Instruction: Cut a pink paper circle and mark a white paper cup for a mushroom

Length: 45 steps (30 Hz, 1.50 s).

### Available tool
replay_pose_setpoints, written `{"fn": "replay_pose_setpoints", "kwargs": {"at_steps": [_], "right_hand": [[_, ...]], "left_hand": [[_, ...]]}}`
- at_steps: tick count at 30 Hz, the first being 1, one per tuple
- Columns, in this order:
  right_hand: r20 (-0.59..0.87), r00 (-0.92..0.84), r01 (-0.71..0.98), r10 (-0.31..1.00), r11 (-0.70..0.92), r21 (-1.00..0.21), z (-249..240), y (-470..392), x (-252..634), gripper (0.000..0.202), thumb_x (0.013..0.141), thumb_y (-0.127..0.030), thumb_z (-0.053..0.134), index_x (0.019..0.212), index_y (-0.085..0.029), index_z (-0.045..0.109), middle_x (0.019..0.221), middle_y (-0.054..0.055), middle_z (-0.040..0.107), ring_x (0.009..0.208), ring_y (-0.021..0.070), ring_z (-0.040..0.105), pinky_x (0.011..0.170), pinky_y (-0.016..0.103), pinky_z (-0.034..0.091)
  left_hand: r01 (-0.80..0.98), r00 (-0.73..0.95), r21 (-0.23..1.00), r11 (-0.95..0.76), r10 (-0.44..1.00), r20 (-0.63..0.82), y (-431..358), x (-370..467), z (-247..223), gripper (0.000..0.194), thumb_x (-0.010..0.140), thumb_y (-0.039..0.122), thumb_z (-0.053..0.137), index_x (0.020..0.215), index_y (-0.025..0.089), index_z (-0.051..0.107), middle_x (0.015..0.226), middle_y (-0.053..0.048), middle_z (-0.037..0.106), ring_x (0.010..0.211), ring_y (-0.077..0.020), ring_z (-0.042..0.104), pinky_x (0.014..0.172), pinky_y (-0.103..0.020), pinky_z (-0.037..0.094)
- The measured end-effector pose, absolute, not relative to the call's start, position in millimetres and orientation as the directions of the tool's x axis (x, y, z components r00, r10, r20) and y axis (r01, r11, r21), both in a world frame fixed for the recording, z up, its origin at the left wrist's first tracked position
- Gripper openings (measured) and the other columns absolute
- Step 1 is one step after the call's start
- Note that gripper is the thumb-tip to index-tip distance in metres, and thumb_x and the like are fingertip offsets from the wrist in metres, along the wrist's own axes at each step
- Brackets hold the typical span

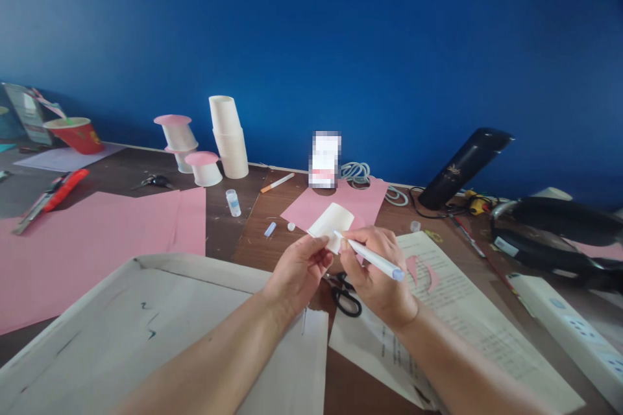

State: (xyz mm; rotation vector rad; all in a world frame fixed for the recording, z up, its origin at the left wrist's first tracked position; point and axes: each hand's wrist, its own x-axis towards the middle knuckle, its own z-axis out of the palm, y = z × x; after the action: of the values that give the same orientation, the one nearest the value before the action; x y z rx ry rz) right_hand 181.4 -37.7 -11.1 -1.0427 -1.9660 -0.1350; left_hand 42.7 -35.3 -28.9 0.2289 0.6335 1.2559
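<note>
My left hand (299, 269) pinches the lower edge of a small white paper piece (332, 220) at the middle of the head view. My right hand (377, 272) grips a white pen (374, 258) with a bluish end; its tip meets the paper near my left fingertips. Behind the white piece lies a pink sheet (365, 201) on the brown table (248, 227). Black-handled scissors (346, 303) rest below, between my two hands, partly hidden.
Stacked paper cups (231, 146), pink-topped cups (204, 168) and a glue stick (233, 203) stand at the back left. A box cutter (51, 200) lies left on pink sheets (111, 227). On the right are a printed page (452, 298), a black bottle (462, 168) and a power strip (569, 331).
</note>
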Motion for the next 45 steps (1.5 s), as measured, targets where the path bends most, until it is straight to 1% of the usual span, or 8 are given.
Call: {"fn": "replay_pose_setpoints", "kwargs": {"at_steps": [10,12,17,19,26,33,39,45], "right_hand": [[0.739,-0.270,0.708,0.618,0.647,-0.282,-9.3,-38.7,180.3,0.011,0.081,-0.017,0.058,0.092,-0.020,0.057,0.081,0.002,0.066,0.076,0.0178,0.060,0.076,0.035,0.042],[0.736,-0.270,0.709,0.621,0.645,-0.284,-9.3,-38.8,180.3,0.011,0.081,-0.017,0.058,0.091,-0.020,0.057,0.080,0.001,0.065,0.076,0.0177,0.059,0.076,0.035,0.042],[0.730,-0.272,0.710,0.626,0.643,-0.287,-9.7,-39.1,179.8,0.010,0.082,-0.017,0.057,0.092,-0.020,0.058,0.080,0.001,0.065,0.076,0.0173,0.058,0.076,0.034,0.041],[0.728,-0.275,0.709,0.628,0.644,-0.288,-9.4,-39.0,179.6,0.010,0.082,-0.017,0.057,0.091,-0.019,0.058,0.079,0.001,0.064,0.075,0.0169,0.058,0.075,0.034,0.041],[0.735,-0.278,0.702,0.618,0.654,-0.284,-9.1,-38.4,180.2,0.011,0.081,-0.015,0.058,0.091,-0.019,0.057,0.079,0.002,0.064,0.074,0.0171,0.058,0.074,0.035,0.041],[0.741,-0.280,0.700,0.610,0.658,-0.277,-10.4,-38.8,179.7,0.013,0.080,-0.014,0.057,0.092,-0.019,0.057,0.080,0.002,0.064,0.075,0.0174,0.058,0.076,0.035,0.041],[0.744,-0.277,0.700,0.608,0.658,-0.278,-10.5,-38.2,180.2,0.013,0.080,-0.014,0.058,0.091,-0.019,0.057,0.079,0.001,0.064,0.074,0.0169,0.058,0.075,0.035,0.041],[0.735,-0.280,0.707,0.618,0.650,-0.278,-11.2,-38.1,181.0,0.012,0.080,-0.015,0.058,0.091,-0.019,0.057,0.080,0.001,0.065,0.075,0.0171,0.059,0.076,0.036,0.041]], "left_hand": [[-0.818,0.164,0.488,0.305,0.937,-0.309,-35.0,42.0,-29.2,0.005,0.071,0.008,0.067,0.071,0.012,0.064,0.073,-0.001,0.062,0.067,-0.0071,0.056,0.067,-0.019,0.046],[-0.817,0.155,0.497,0.292,0.942,-0.298,-35.1,42.0,-29.7,0.004,0.071,0.009,0.067,0.073,0.013,0.065,0.076,-0.001,0.063,0.070,-0.0076,0.056,0.068,-0.020,0.046],[-0.797,0.167,0.538,0.275,0.956,-0.243,-34.8,42.6,-31.4,0.011,0.076,0.013,0.063,0.086,0.014,0.066,0.093,-0.005,0.066,0.088,-0.0125,0.059,0.083,-0.024,0.044],[-0.795,0.183,0.536,0.286,0.954,-0.237,-34.5,42.7,-32.1,0.012,0.076,0.013,0.062,0.087,0.014,0.066,0.095,-0.005,0.066,0.090,-0.0131,0.059,0.087,-0.025,0.044],[-0.810,0.203,0.499,0.307,0.946,-0.251,-33.8,42.3,-32.4,0.010,0.075,0.012,0.064,0.085,0.014,0.066,0.091,-0.005,0.066,0.086,-0.0118,0.060,0.085,-0.024,0.045],[-0.821,0.199,0.479,0.311,0.942,-0.271,-33.5,41.6,-34.5,0.007,0.074,0.011,0.065,0.080,0.013,0.064,0.085,-0.004,0.064,0.078,-0.0102,0.059,0.080,-0.023,0.047],[-0.820,0.200,0.477,0.316,0.939,-0.279,-32.5,41.3,-36.0,0.008,0.074,0.010,0.065,0.082,0.012,0.064,0.087,-0.005,0.064,0.080,-0.0113,0.059,0.080,-0.025,0.047],[-0.818,0.198,0.468,0.333,0.929,-0.314,-32.5,40.9,-33.2,0.005,0.073,0.009,0.065,0.076,0.012,0.063,0.079,-0.003,0.063,0.073,-0.0098,0.058,0.075,-0.023,0.048]]}}
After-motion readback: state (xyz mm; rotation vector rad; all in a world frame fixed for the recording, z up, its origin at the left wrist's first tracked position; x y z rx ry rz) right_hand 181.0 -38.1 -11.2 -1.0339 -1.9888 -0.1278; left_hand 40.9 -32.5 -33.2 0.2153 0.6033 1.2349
